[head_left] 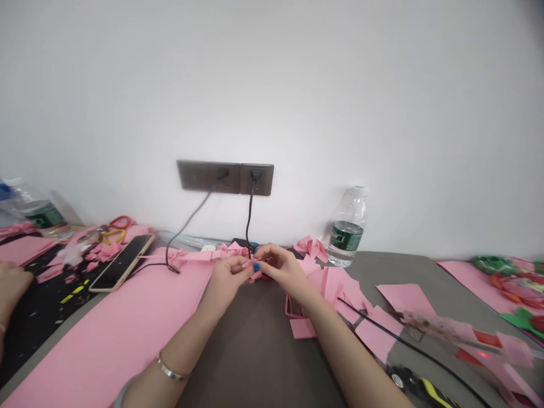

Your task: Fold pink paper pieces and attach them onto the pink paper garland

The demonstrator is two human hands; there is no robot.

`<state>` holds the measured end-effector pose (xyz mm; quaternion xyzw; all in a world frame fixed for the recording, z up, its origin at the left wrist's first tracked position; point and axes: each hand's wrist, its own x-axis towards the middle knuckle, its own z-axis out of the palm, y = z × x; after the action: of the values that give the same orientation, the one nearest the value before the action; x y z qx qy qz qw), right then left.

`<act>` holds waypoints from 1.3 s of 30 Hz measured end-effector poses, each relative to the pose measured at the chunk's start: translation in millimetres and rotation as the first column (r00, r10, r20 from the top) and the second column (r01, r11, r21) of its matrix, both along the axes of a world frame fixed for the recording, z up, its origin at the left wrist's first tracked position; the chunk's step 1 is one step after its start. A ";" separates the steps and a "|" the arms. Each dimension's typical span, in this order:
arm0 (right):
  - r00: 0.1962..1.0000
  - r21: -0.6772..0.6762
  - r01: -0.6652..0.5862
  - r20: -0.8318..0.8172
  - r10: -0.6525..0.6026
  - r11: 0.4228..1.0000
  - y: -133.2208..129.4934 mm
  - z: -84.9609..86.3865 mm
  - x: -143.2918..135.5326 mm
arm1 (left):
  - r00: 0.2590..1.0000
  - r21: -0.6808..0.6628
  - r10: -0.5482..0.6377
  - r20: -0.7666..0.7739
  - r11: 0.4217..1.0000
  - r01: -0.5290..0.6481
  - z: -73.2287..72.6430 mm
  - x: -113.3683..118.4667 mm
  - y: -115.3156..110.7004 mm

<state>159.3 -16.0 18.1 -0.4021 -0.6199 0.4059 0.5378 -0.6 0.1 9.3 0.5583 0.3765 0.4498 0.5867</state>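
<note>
My left hand (pixel 229 276) and my right hand (pixel 283 269) meet near the middle of the view, above the grey table. Between their fingertips is a small piece of pink paper (pixel 251 264), pinched from both sides and partly covered by the fingers. Pink paper scraps (pixel 229 251) lie just behind the hands. A large pink sheet (pixel 123 334) spreads under and left of my left forearm. Cut pink pieces (pixel 340 286) and a pink-edged object (pixel 291 309) are beside my right forearm.
Water bottles stand right (pixel 347 226) and far left (pixel 45 215). A phone (pixel 123 263) and scissors (pixel 114 235) lie left. At right are a black cable (pixel 408 344), a blurred glue gun (pixel 459 337) and a yellow-black tool (pixel 420 388). Another person's hand (pixel 13 283) shows at the left edge.
</note>
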 end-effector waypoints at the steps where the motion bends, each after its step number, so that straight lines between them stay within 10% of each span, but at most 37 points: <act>1: 1.000 0.007 -0.002 0.013 0.002 1.000 0.1 0.0 0.1 | 1.000 0.006 -0.012 -0.013 1.000 0.012 -0.2 0.1 -0.1; 13: 1.000 -0.053 -0.022 -0.021 0.021 0.998 0.3 -1.0 0.6 | 0.999 -0.008 -0.016 -0.038 1.000 0.016 -0.4 0.5 -0.7; 21: 0.973 0.232 0.101 0.181 -0.145 0.967 1.7 -5.1 1.7 | 0.998 -0.100 -0.017 0.054 0.995 0.022 1.5 2.6 -3.2; 28: 0.926 0.446 -0.027 0.347 -0.145 0.895 -2.4 2.4 5.2 | 0.986 -0.162 0.007 0.169 0.987 0.021 1.1 2.9 -2.4; 39: 0.985 0.308 0.013 0.161 -0.066 0.951 -3.7 4.3 3.7 | 0.974 -0.139 0.028 0.225 0.990 0.004 2.0 0.6 0.6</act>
<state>162.9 -19.8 22.4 -0.3595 -0.7105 0.2585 0.5469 0.0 0.8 11.2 0.4589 0.3408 0.4870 0.6604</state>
